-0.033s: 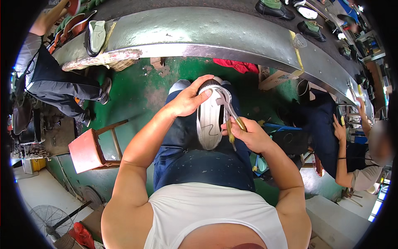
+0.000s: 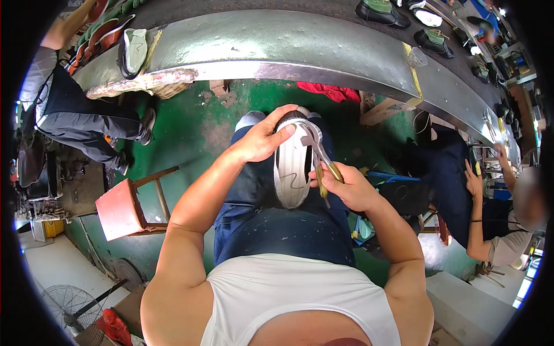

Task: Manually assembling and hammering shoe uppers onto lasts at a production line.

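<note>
On my lap a shoe upper (image 2: 292,167) lies bottom side up, its dark toe pointing away from me. Its pale underside has a wavy drawn line near the heel, and a white edge is folded in around the toe. My left hand (image 2: 265,138) wraps the toe end, with the thumb pressed on the underside edge. In my right hand (image 2: 346,187) is a pair of lasting pincers (image 2: 317,147) with yellowish handles. The metal jaws rest at the shoe's right edge near the toe; whether they bite the material I cannot tell.
A metal-edged workbench (image 2: 277,46) curves across the far side, with another pale-bottomed shoe (image 2: 135,49) at its left and several dark shoes (image 2: 381,12) at its right. A red stool (image 2: 120,209) stands left. Co-workers sit on both sides, one in dark trousers (image 2: 89,124).
</note>
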The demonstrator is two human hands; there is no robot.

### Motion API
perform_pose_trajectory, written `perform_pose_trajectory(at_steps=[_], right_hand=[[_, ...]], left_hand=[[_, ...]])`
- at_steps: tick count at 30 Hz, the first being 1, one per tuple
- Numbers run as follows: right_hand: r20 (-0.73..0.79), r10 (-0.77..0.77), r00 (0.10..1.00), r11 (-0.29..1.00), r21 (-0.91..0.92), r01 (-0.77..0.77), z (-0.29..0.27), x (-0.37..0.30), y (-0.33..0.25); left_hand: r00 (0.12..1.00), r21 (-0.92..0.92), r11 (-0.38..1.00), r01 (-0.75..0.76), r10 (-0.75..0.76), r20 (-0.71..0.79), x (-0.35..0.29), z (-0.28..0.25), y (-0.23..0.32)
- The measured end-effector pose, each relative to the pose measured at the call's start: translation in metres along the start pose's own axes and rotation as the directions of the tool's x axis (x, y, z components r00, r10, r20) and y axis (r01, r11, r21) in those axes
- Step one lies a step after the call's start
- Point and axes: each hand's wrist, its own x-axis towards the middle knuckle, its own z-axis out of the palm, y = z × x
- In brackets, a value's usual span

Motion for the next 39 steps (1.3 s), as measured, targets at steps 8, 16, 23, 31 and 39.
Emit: perform_pose_trajectory(at_steps=[8, 16, 23, 31, 39], right_hand=[[-0.004, -0.006, 1.000, 0.998, -0.067, 0.006, -0.011, 0.007, -0.006], [0.043, 0.066, 0.997, 0.995, -0.075, -0.063, -0.025, 0.021, -0.001], [-0.180, -0.240, 0.954, 0.786, -0.613, 0.083, -0.036, 0.048, 0.049], [-0.173, -0.338, 0.925, 0.532, -0.846, 0.036, -0.004, 0.026, 0.024], [0.131, -0.260, 0.957, 0.695, -0.662, 0.280, -0.020, -0.015, -0.011]], left_hand=[[0.999, 0.026, 1.000, -0.004, 0.004, -0.032, 0.010, 0.001, -0.008], [0.998, -0.068, 0.996, 0.055, -0.057, -0.030, 0.020, 0.003, -0.014], [0.997, -0.164, 0.985, 0.058, -0.065, -0.037, 0.030, -0.003, -0.038], [0.934, -0.465, 0.863, 0.198, -0.310, -0.176, 0.020, 0.014, -0.015], [0.965, -0.221, 0.975, -0.026, -0.033, -0.261, 0.007, 0.006, 0.001]])
